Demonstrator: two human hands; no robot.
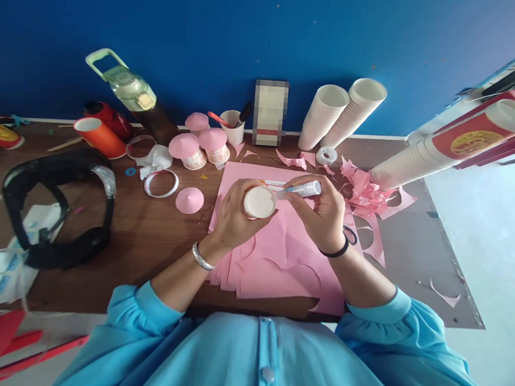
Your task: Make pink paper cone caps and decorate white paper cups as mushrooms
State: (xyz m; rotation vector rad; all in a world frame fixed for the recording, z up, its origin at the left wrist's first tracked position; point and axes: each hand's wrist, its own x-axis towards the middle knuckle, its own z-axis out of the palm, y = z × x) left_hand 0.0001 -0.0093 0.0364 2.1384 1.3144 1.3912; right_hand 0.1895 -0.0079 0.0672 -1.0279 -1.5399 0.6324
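Pink paper sheets (279, 259) lie stacked on the brown tabletop (147, 262), curved cuts across the upper ones. Left hand (231, 217) wrapped around 1 paper cup (260, 202), held above the sheets with its round white end up. Right hand (324, 215) pinches a white tube (307, 189) (a glue stick, by its look) with its near end right beside the cup's edge; from where I stand, cannot tell whether they touch. Off the left hand: 3 printed cups (195, 160) capped with pink cones (184, 146), grouped close; 1 loose cone (190, 200) nearer the person; a tape roll (147, 183) beside it. Against the blue wall (206, 36): 2 stacks of white cups (322, 118). Crumpled pink scraps (366, 192) right of the sheets.
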